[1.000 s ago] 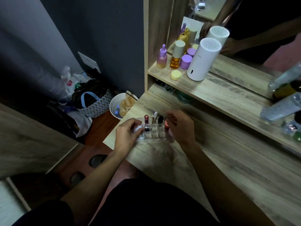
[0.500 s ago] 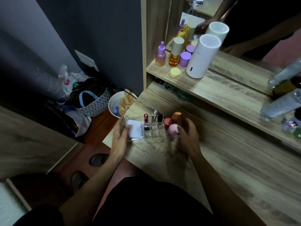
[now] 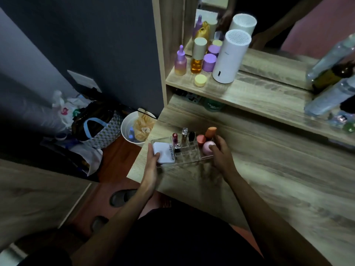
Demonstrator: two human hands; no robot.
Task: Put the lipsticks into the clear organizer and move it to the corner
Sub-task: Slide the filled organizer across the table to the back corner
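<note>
The clear organizer [image 3: 189, 157] sits near the left front corner of the wooden desk [image 3: 269, 169]. Upright in its slots are a red lipstick [image 3: 174, 138], a silver lipstick [image 3: 184, 134], a black lipstick [image 3: 191, 136] and a short dark one [image 3: 177, 148]. A white compact [image 3: 163, 151] lies in its left section; orange and pink sponges [image 3: 208, 145] fill the right one. My left hand [image 3: 152, 160] grips the organizer's left end, fingers on the compact. My right hand [image 3: 221, 154] grips the right end.
A shelf [image 3: 249, 96] above the desk carries bottles, jars and a white cylinder [image 3: 229, 56] before a mirror. Clear bottles [image 3: 330, 77] lie at the right. On the floor to the left are a white bin [image 3: 132, 129] and bags [image 3: 96, 127].
Both hands have spread from the middle of the organizer to its two ends, uncovering the compact and the sponges. The organizer has stayed close to the same spot.
</note>
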